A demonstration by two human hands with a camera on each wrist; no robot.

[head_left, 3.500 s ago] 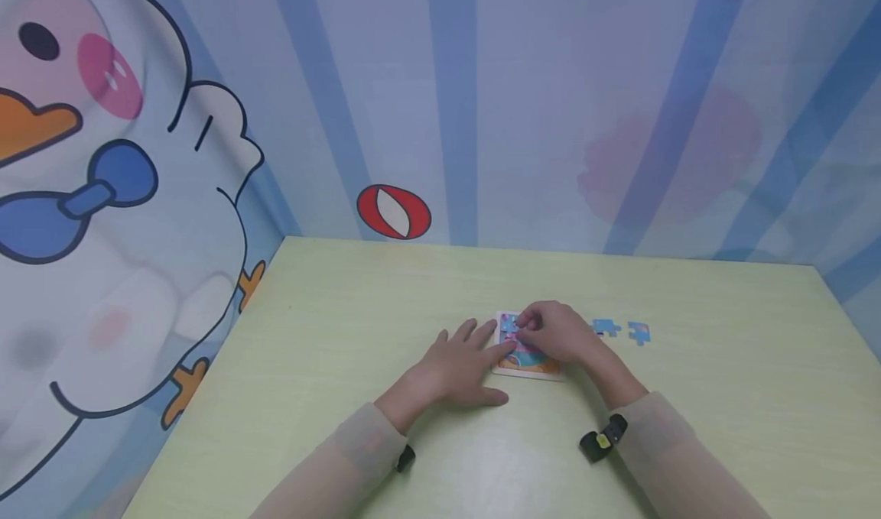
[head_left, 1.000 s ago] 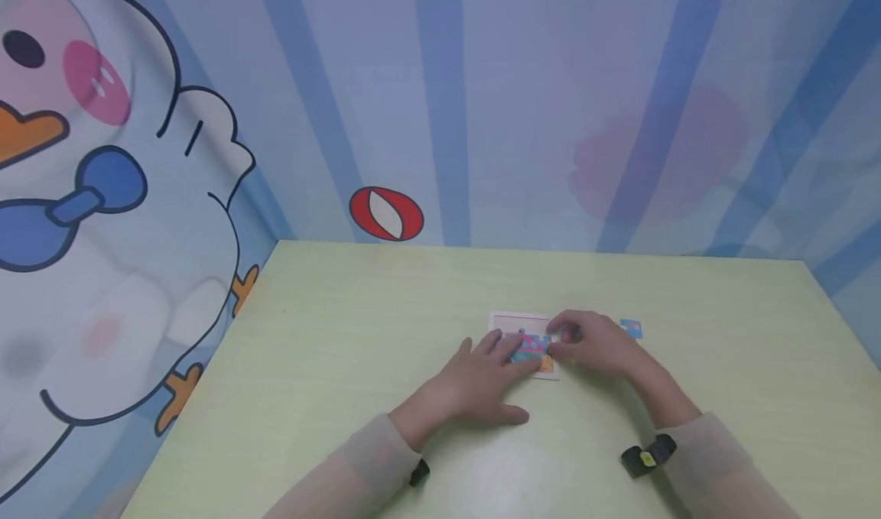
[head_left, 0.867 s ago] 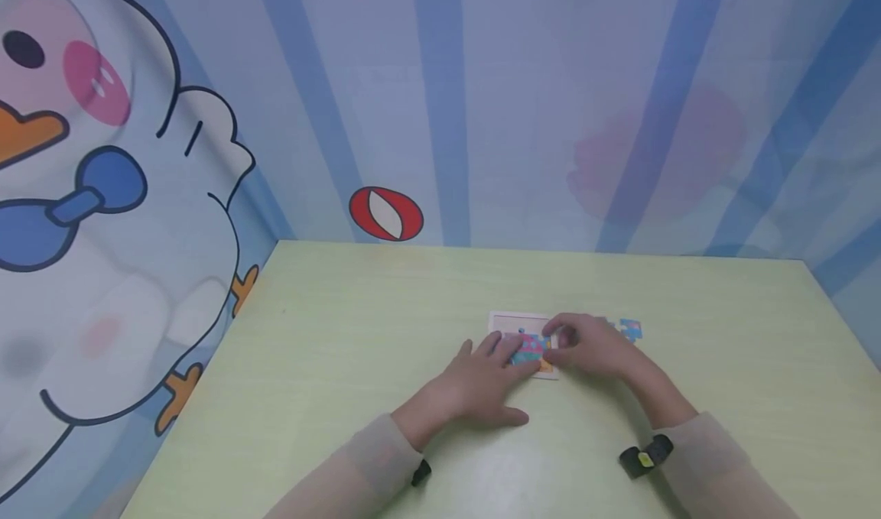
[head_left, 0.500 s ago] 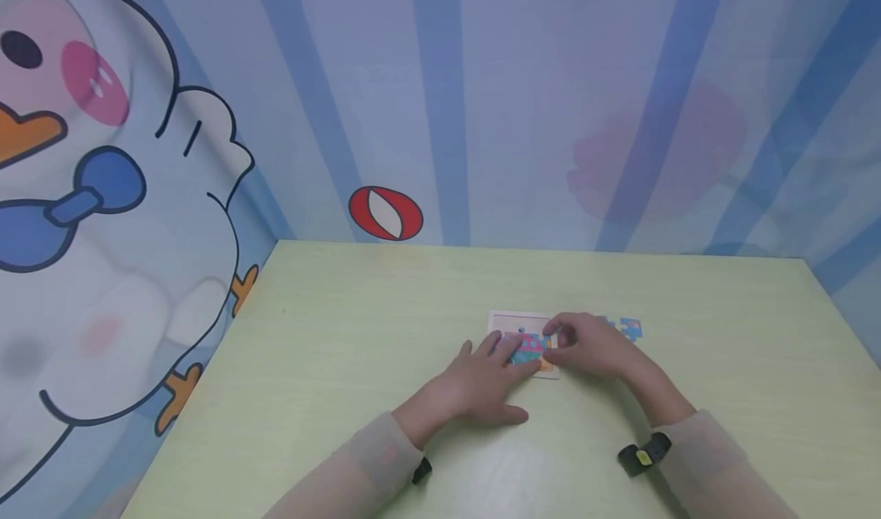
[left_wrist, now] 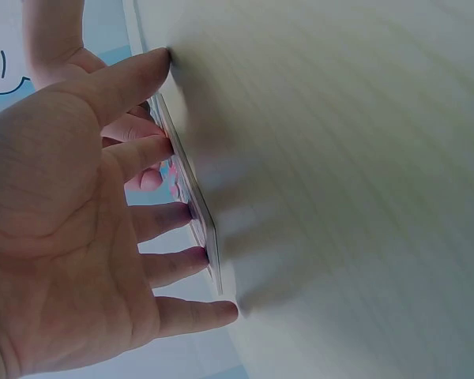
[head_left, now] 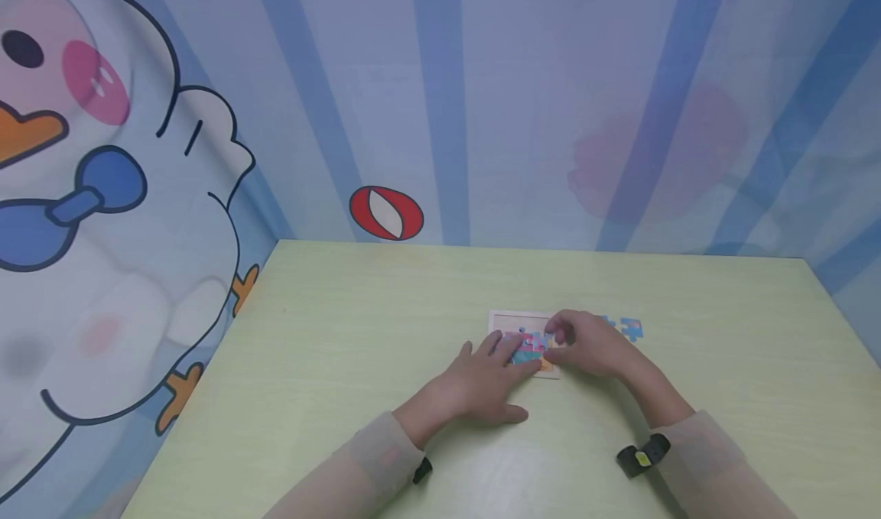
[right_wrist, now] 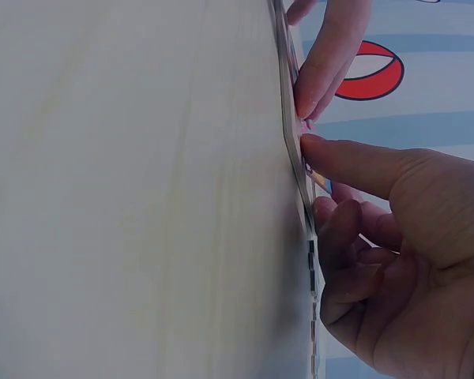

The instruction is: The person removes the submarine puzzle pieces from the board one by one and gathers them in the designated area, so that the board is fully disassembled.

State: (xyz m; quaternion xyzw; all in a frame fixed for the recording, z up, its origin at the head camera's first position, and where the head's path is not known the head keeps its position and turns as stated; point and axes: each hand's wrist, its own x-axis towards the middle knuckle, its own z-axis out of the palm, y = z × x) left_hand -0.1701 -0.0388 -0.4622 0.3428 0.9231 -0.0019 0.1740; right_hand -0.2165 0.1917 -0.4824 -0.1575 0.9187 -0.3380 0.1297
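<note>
A small puzzle board (head_left: 502, 317) with a pale rim lies on the table, pink, blue and orange pieces in its lower part. Spread over its left side, the left hand (head_left: 475, 385) rests its fingertips on the pieces and rim; the left wrist view shows this hand (left_wrist: 71, 229) with straight fingers. At the board's right edge, the right hand (head_left: 588, 345) pinches a puzzle piece, partly hidden by the fingers. The right wrist view shows the piece (right_wrist: 323, 182) tilted between thumb and fingers of that hand (right_wrist: 426, 253).
Right of the board lie loose blue pieces, one (head_left: 631, 328) in plain sight, another partly behind the right hand. The light wooden table (head_left: 385, 290) ends at a striped blue backdrop (head_left: 509, 106) with a printed bird and ball.
Since the oldest frame, the left hand has moved right over the board, the right hand has shifted to its right edge, and the board's upper part shows bare. Lately the right fingers moved slightly.
</note>
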